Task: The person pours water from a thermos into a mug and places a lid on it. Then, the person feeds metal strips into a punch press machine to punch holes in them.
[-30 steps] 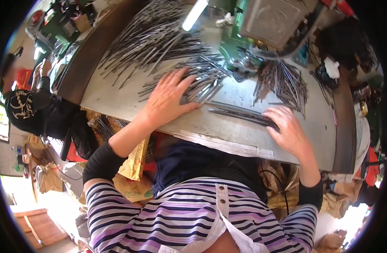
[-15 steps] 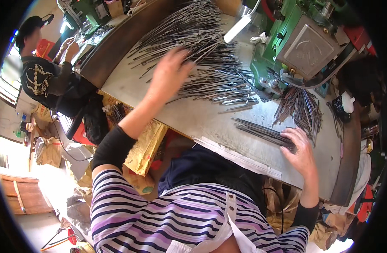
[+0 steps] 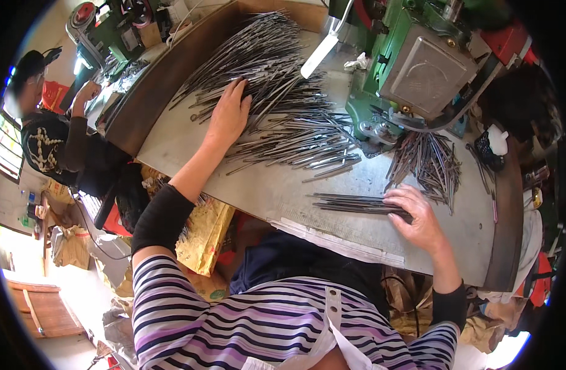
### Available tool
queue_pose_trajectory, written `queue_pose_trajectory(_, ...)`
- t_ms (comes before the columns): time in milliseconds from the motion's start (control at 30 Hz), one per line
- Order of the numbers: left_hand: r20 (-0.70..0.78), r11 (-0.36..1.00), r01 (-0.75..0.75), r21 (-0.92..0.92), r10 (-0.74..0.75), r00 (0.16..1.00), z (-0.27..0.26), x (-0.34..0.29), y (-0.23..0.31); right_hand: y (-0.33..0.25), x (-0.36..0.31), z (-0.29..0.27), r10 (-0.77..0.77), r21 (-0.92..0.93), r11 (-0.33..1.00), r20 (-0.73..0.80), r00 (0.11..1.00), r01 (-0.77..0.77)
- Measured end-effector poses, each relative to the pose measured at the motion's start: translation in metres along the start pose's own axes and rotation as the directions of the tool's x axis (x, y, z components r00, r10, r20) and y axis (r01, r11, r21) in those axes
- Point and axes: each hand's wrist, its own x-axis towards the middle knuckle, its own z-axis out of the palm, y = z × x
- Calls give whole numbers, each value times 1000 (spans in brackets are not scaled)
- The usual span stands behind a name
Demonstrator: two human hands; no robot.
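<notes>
A large fanned heap of thin dark metal rods [image 3: 252, 52] covers the far left part of the metal worktable [image 3: 283, 191]. My left hand [image 3: 228, 117] rests on the near left side of this heap, its fingers stretched out over the rods; no rod is visibly gripped. At the right, my right hand [image 3: 415, 216] is closed round one end of a bundle of rods [image 3: 351, 202], which lies level and points left above the tabletop. More rods [image 3: 301, 145] lie spread between my two hands, farther back. Whether the bundle touches the table is hard to see.
A green machine [image 3: 381, 105] with a grey plate stands at the back right. Beside it lies a pile of brownish rods [image 3: 425, 166]. A white lamp [image 3: 320, 55] hangs over the heap. A raised rim [image 3: 508, 216] borders the table. Another person [image 3: 54, 135] sits at the far left.
My left hand has come down onto the heap and moved slightly left. My right hand still holds the bundle, now turned closer to level. The whole view has shifted a little.
</notes>
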Motion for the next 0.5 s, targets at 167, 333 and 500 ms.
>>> queue_pose_trajectory(167,-16,996,-92,15,92,996,17,14,-8,5,5,4,-60,-60,997,-58,997,56)
queue_pose_trajectory(333,-15,998,-59,-3,59,998,8,17,-13,24,10,-26,105,-50,991,-299,948,-126)
queue_pose_trajectory(500,26,999,-6,-44,8,1000,8,18,18,66,10,-52,324,-172,861,-539,778,-478)
